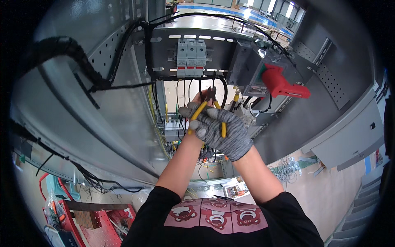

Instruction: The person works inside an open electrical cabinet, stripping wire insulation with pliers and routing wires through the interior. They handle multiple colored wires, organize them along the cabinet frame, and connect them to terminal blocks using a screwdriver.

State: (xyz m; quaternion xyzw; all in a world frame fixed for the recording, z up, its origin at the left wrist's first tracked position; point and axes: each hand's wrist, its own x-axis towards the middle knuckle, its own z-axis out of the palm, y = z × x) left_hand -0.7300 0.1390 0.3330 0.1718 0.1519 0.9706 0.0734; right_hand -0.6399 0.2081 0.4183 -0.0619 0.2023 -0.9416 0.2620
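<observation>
My right hand (224, 129), in a grey knitted glove, is closed round the yellow handles of a pair of diagonal cutters (199, 111). The dark jaws point up, just below a black cable bundle (187, 78) that runs along the mounting plate. Behind the glove and the cutters is my bare left hand (200, 98), up close to the jaws. Most of its fingers are hidden, so I cannot tell what it grips. Thin black wires hang down beside both hands. Above them, three grey fuse holders (191, 57) with red stripes sit side by side.
A switch with a red handle (284, 84) juts out at right. Metal cabinet walls (103, 119) enclose both sides, with a thick black wire loom (61, 51) at left. Lower down are a red perforated cart (96, 226), a wire tangle (286, 169) and a white tray (235, 190).
</observation>
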